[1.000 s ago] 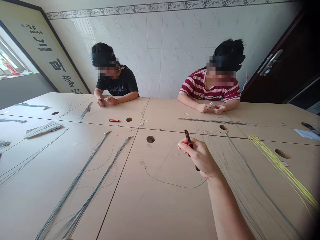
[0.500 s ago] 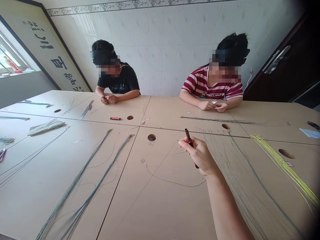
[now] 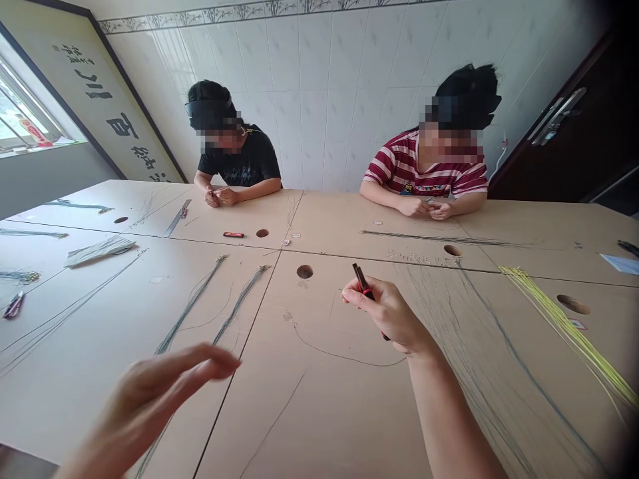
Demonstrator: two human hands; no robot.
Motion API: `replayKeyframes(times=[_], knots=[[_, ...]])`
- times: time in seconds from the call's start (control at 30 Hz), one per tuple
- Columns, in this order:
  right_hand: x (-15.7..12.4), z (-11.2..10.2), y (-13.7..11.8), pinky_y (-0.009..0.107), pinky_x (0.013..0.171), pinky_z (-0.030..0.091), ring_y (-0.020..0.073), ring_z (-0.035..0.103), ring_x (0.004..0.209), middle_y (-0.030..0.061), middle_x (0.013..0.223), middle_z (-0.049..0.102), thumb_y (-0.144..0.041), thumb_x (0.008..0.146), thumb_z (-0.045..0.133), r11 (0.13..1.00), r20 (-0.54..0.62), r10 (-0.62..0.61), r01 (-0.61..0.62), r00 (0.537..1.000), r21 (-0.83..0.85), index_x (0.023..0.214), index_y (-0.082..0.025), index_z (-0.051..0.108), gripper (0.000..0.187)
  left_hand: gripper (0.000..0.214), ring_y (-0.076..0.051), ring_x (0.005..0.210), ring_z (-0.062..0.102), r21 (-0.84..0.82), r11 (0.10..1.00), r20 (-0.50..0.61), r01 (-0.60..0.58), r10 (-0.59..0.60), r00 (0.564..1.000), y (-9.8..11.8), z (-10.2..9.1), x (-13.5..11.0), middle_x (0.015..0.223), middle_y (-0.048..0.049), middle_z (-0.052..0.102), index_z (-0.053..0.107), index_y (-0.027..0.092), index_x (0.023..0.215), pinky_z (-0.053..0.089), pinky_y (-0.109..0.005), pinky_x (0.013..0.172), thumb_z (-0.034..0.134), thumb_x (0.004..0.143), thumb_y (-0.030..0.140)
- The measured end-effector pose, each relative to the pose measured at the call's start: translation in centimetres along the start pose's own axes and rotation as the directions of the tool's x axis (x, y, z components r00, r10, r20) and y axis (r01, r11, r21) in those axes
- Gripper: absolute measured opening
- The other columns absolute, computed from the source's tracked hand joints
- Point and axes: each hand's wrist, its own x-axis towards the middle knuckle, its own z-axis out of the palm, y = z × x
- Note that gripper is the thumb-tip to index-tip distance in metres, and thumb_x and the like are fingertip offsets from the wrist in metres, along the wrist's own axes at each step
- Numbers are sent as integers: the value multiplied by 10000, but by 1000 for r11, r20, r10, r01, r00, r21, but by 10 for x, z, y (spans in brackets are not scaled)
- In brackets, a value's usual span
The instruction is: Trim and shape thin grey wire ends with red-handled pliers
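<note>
My right hand [image 3: 382, 307], above the middle of the table, is closed around small red-and-black pliers [image 3: 363, 279] with their dark jaws pointing up and away. Something thin like a wire end shows at its thumb and fingertip. My left hand [image 3: 164, 392] is at the lower left, blurred, with its fingers stretched out and nothing visible in them. It hovers over two bundles of grey-green wires [image 3: 197, 306] and hides their middle part. A single thin wire [image 3: 339, 354] curves over the tabletop below my right hand.
Yellow wires [image 3: 564, 319] lie at the right, beside a spread of thin grey wires [image 3: 504, 332]. Two people sit across the table [image 3: 319, 439], hands on small work. A red-and-black cutter [image 3: 233, 234], steel ruler [image 3: 178, 218] and round table holes [image 3: 304, 271] lie further back.
My left hand has come into view from the lower left, over the wire bundles. My right hand has shifted slightly left with the pliers, which tilt more to the left.
</note>
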Motion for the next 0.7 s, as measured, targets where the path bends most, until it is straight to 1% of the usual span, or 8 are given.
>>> replayKeyframes(times=[0.07,0.1,0.13,0.2,0.3,0.4,0.47,0.7], knots=[[-3,2,-3,270,560,305,115,369,599,-24,681,487,-434,827,601,1000,38,16,-17,999,4,714,-200,587,260,193,-228,1088,608,-75,995,134,-67,77,988,38,23,29,1074,14,721,738,301,955,469,-329,972,594,886,409],[-4,3,-4,271,555,294,116,360,601,-23,687,481,-432,835,594,1000,54,15,-15,998,1,718,-202,582,258,217,-233,1091,609,-142,986,176,-90,115,978,54,37,42,1091,-11,717,735,280,977,478,-335,956,606,876,422],[-5,3,-5,273,558,287,118,360,613,-21,698,481,-429,843,589,1000,67,7,-6,998,-5,725,-203,579,255,238,-228,1081,614,-219,970,171,-103,142,975,66,51,53,1104,-28,713,726,265,994,488,-332,932,625,860,433],[-7,3,-5,275,583,293,126,376,653,-14,719,485,-420,861,580,1000,88,-25,26,996,-17,736,-203,572,250,275,-214,1100,603,-346,934,148,-88,147,978,80,78,68,1162,-50,689,697,247,1057,481,-330,933,641,853,423],[-10,2,-4,275,604,298,125,365,661,-23,702,449,-413,872,582,999,103,-40,42,994,-20,746,-205,567,244,291,-198,1097,604,-506,860,164,-61,165,973,85,106,81,1165,-58,685,675,233,1076,470,-322,935,682,832,391],[-12,0,-4,275,602,291,123,351,656,-25,694,436,-428,882,574,999,89,-30,33,996,-31,753,-205,582,258,268,-187,1051,619,-608,794,220,0,168,961,86,119,86,1061,-52,711,689,214,1030,457,-310,932,714,812,367],[-12,-1,-4,275,602,289,124,352,660,-22,701,442,-438,887,566,998,71,-29,32,997,-46,754,-203,587,270,240,-167,986,619,-635,772,224,22,157,962,89,123,87,1004,-41,708,699,203,983,457,-292,897,732,797,350],[-10,0,-2,274,599,283,121,338,652,-30,691,420,-415,889,559,996,62,-42,46,997,-70,747,-204,573,254,159,-115,808,556,-646,764,226,-2,194,955,94,125,93,812,-4,651,686,183,842,432,-251,784,723,807,334]])
